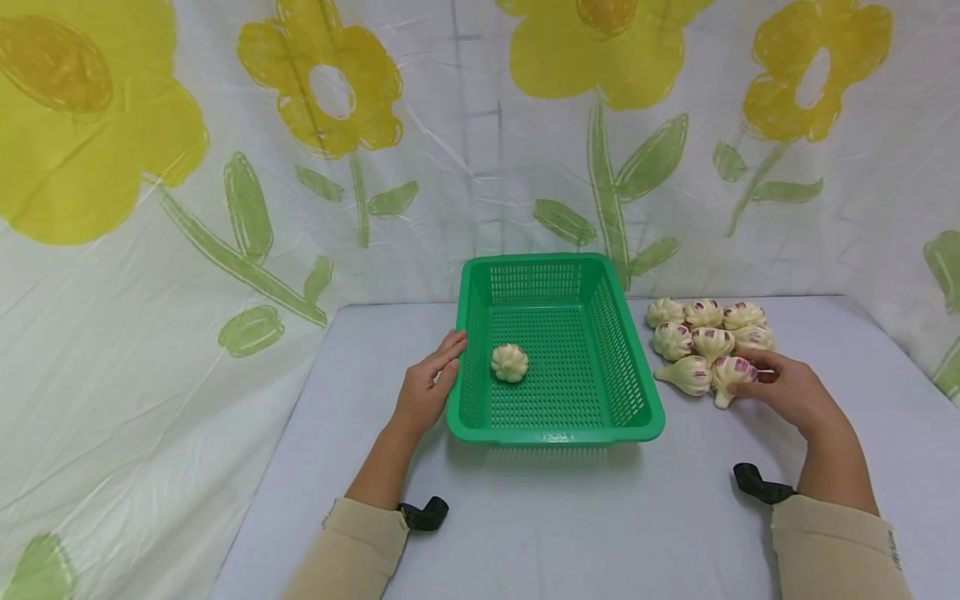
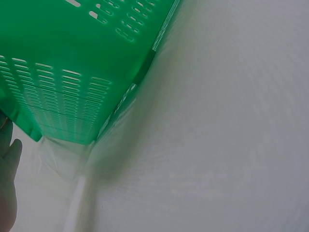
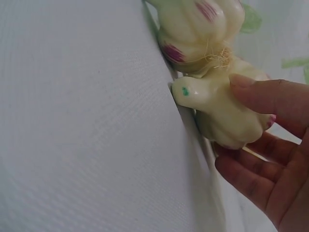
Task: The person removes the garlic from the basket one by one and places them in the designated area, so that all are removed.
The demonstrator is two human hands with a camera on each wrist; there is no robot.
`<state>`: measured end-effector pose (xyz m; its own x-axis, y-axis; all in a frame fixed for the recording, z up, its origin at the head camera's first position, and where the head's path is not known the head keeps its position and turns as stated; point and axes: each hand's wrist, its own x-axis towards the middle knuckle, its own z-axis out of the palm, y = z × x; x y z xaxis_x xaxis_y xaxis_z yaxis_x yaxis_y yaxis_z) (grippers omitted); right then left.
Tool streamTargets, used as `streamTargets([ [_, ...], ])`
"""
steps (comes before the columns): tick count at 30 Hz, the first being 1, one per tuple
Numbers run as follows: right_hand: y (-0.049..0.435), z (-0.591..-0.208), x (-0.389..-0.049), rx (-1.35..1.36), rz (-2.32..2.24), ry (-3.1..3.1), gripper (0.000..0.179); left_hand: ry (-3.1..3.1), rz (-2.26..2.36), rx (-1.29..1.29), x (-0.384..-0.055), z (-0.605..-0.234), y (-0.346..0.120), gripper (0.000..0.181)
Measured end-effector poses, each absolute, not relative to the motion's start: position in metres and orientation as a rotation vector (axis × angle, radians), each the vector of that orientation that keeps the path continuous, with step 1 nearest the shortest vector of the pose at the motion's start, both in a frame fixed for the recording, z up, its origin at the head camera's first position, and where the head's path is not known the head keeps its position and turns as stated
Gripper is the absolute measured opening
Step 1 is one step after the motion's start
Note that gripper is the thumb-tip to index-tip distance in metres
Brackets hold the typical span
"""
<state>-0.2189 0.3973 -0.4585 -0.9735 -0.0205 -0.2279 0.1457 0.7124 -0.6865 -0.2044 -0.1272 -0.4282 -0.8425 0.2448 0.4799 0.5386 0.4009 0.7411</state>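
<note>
A green plastic basket (image 1: 555, 435) stands on the table with one garlic bulb (image 1: 510, 363) inside, toward its left wall. My left hand (image 1: 423, 390) rests on the basket's left rim with its fingers extended; the left wrist view catches only part of that hand (image 2: 7, 179) beside the basket wall (image 2: 72, 96). To the right of the basket, my right hand (image 1: 787, 387) grips a garlic bulb (image 1: 731, 377) at the near right of a group. In the right wrist view, thumb and fingers lie around this pale bulb (image 3: 227, 106), beside another bulb (image 3: 193, 29) with purple streaks.
Several more garlic bulbs (image 1: 703, 315) sit close together in rows right of the basket. A white cloth covers the table (image 1: 555, 533). Behind it hangs a white curtain (image 1: 420, 275) printed with yellow flowers. Each wrist carries a small black camera (image 1: 426, 514).
</note>
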Motion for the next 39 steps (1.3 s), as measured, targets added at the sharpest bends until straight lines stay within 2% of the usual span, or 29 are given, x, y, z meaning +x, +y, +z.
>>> streamTargets([
  [12, 0.395, -0.459, -0.219, 0.073, -1.101, 2.724, 0.089, -2.358, -1.406, -0.685, -0.205, -0.429, -0.127, 0.035],
  [19, 0.396, -0.461, -0.220, 0.074, -1.097, 2.719, 0.091, -2.322, -1.397, -0.701, -0.226, -0.464, -0.137, 0.036],
  [39, 0.393, -0.459, -0.220, 0.120, -1.075, 2.701, 0.096, -2.317, -1.346, -0.715, -0.226, -0.464, -0.137, 0.037],
])
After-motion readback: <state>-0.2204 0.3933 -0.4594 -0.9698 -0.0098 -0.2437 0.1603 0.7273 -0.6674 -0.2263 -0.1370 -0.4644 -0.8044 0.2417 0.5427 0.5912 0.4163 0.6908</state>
